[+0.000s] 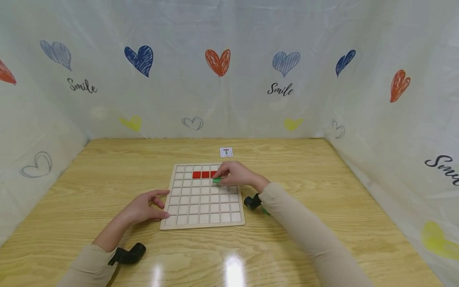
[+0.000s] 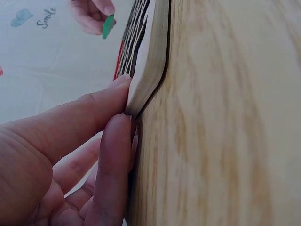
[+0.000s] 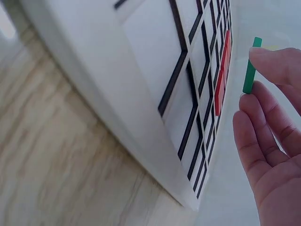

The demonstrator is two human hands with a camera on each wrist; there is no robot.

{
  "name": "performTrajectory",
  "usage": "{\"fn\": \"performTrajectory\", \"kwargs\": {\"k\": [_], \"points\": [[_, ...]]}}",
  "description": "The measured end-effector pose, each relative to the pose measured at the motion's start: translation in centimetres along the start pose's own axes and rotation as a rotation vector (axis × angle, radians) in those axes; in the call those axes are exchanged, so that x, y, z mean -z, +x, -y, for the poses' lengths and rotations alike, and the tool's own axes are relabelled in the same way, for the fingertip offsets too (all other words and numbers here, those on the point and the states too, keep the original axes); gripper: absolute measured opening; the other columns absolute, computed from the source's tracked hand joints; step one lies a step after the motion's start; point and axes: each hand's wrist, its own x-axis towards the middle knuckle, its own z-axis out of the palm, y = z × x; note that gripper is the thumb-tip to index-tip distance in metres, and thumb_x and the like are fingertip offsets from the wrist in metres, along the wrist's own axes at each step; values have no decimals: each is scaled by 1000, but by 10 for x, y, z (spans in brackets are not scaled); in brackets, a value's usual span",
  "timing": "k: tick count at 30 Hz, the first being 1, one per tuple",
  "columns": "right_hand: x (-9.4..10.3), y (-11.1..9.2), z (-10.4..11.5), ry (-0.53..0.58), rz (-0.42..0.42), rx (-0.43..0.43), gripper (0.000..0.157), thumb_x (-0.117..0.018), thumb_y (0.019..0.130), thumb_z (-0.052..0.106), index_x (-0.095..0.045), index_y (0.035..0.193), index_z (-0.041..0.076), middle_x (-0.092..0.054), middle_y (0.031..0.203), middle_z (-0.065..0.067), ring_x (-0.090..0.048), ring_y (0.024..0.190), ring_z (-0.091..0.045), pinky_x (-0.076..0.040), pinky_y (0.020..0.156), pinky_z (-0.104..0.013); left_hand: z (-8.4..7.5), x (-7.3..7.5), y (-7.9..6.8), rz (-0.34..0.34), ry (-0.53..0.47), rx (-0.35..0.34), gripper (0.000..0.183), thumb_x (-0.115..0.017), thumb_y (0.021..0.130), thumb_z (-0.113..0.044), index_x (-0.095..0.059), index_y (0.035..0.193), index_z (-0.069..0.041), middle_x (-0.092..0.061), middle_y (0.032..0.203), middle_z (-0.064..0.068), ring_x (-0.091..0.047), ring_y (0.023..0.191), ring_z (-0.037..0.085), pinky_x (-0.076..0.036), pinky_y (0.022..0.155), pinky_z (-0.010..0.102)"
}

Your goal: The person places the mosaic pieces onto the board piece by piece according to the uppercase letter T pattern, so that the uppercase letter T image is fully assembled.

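A light wooden grid board (image 1: pixel 202 227) with pale square cells lies on the table. Three red square tiles (image 1: pixel 205 174) sit side by side in a row near its far edge. Between thumb and fingers, my right hand (image 1: pixel 234 173) pinches a green tile (image 3: pixel 252 66). In the head view this tile overlaps the cells just below the rightmost red one. The right wrist view shows it on edge, raised off the board. My left hand (image 1: pixel 145 207) touches the board's left edge, index finger (image 2: pixel 89 106) and thumb spread apart along it.
Behind the board lies a small card (image 1: pixel 226 152) with a red and green T-shaped pattern on a grid. Some green (image 1: pixel 265 211) shows on the table under the right forearm. Black wrist devices (image 1: pixel 130 255) are on both arms. A heart-printed curtain (image 1: pixel 244 103) surrounds the table.
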Motion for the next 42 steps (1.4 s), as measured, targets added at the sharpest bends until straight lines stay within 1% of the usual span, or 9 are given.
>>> {"fn": "performTrajectory", "kwargs": {"k": [5, 9, 17, 23, 27, 33, 42], "points": [[-4, 8, 4, -1, 20, -3, 18, -71, 81, 2, -72, 99, 3, -62, 93, -2, -56, 84, -9, -46, 76, -20, 0, 1, 0, -5, 10, -9, 77, -81, 71, -15, -42, 135, 5, -54, 89, 9, -49, 71, 19, -45, 58, 28], [-7, 14, 7, -8, 36, -6, 19, -71, 81, 2, -72, 99, 3, -62, 94, -2, -55, 84, -10, -45, 77, -20, 0, 1, 0, -2, -5, -2, 78, -82, 71, -15, -42, 135, 4, -53, 89, 9, -49, 70, 19, -45, 58, 28], [-12, 24, 6, -56, 43, -14, 20, -72, 80, 3, -72, 100, 5, -61, 93, -1, -54, 84, -10, -45, 75, -19, 1, 0, 2, -10, -2, -6, 77, -82, 71, -15, -42, 135, 4, -53, 90, 9, -49, 72, 19, -45, 59, 27], [-15, 30, 6, -31, 63, -5, 20, -71, 80, 1, -72, 100, 3, -61, 93, -3, -56, 84, -10, -45, 76, -19, 1, 0, 2, -8, -29, -4, 77, -82, 71, -13, -42, 135, 5, -52, 91, 11, -51, 72, 18, -49, 60, 28], [-18, 34, 4, -37, 78, -7, 20, -71, 80, 0, -72, 100, 3, -61, 93, -3, -56, 84, -10, -45, 76, -18, 1, 0, 2, -10, -16, -6, 77, -82, 71, -14, -42, 135, 5, -52, 90, 10, -51, 72, 18, -48, 60, 27], [-21, 38, 4, -78, 84, -13, 20, -72, 79, 1, -72, 99, 4, -61, 91, -2, -54, 81, -10, -44, 74, -19, 1, 0, 1, -9, -8, -3, 77, -81, 71, -15, -42, 135, 5, -53, 90, 10, -50, 72, 19, -45, 59, 27], [-22, 40, 5, -119, 111, -32, 21, -72, 80, 3, -72, 102, 3, -59, 93, -2, -53, 83, -10, -44, 74, -19, 1, 0, 1, -6, -17, 1, 77, -81, 72, -13, -42, 135, 5, -52, 91, 10, -50, 72, 19, -46, 59, 27]]}}
